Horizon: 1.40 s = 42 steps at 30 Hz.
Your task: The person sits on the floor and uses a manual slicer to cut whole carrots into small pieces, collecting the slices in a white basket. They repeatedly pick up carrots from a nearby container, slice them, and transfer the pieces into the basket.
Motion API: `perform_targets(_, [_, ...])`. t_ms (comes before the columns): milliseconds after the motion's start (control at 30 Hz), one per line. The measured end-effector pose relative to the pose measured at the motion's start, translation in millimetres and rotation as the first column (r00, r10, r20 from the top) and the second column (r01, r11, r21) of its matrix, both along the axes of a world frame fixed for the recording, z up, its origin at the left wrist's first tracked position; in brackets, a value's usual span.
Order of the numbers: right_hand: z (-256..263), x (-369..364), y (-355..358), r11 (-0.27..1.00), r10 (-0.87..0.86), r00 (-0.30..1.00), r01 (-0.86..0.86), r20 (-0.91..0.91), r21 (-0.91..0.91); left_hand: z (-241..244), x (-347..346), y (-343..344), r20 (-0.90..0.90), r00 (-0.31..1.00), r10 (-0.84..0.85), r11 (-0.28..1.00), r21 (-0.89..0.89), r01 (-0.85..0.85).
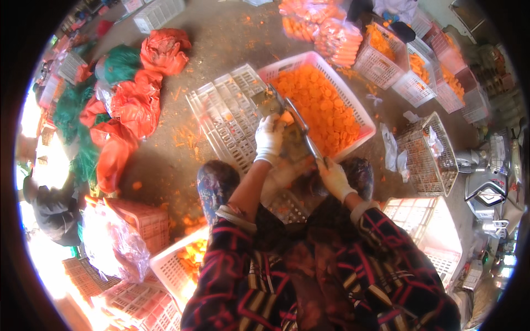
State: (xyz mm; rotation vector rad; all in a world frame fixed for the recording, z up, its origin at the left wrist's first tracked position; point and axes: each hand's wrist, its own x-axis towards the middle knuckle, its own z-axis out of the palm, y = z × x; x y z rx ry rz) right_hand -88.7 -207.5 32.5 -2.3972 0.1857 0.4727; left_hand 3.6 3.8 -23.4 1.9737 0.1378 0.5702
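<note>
My left hand (269, 138), in a white glove, holds a piece of carrot (286, 118) on a worn cutting board (296, 142). The board rests on an upturned white plastic crate (225, 111). In my right hand (333, 178), also gloved, is the handle of a long metal blade (307, 138), which lies slantwise just right of the carrot piece. Beyond the blade stands a pink-and-white plastic basket (364, 140) full of sliced carrots (319, 107). How the blade's far end is fixed cannot be told.
Red sacks (136, 103) and green mesh bags (120, 62) lie at left. Bagged carrots (337, 39) and baskets of carrots (381, 66) stand at upper right. A crate (428, 153) is at right, with plastic bags beside it. A person in dark clothes (56, 211) is at far left.
</note>
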Motion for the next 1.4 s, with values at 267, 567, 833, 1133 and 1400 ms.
perform_targets(267, [-23.2, 3.5, -14.1, 0.962, 0.25, 0.917, -0.2, 0.309, -0.185, 49.8, -57.2, 50.3, -0.086, 0.975, -0.204, 0.272, -0.962, -0.028])
perform_targets(567, [-29.4, 1.2, -10.7, 0.991, -0.008, 0.967, -0.028, 0.255, 0.134, 67.2, -334.2, 214.5, -0.173, 0.95, 0.261, 0.466, -0.839, -0.281])
perform_targets(833, [-81.9, 26.1, -48.5, 0.965, -0.118, 0.976, 0.07, 0.183, 0.254, -46.4, -494.4, 202.6, -0.661, 0.375, 0.65, -0.135, -0.585, -0.8])
perform_targets(1133, [-55.3, 23.4, -26.8, 0.882, -0.205, 0.979, 0.176, 0.019, 0.437, -139.9, -589.3, 140.4, -0.771, 0.094, 0.63, 0.014, -0.11, -0.994])
perform_targets(1400, [-77.5, 54.8, -74.9, 0.942, -0.016, 1.0, 0.012, 0.009, 0.334, -161.4, -580.9, 41.2, -0.902, 0.242, 0.359, 0.613, 0.031, -0.79])
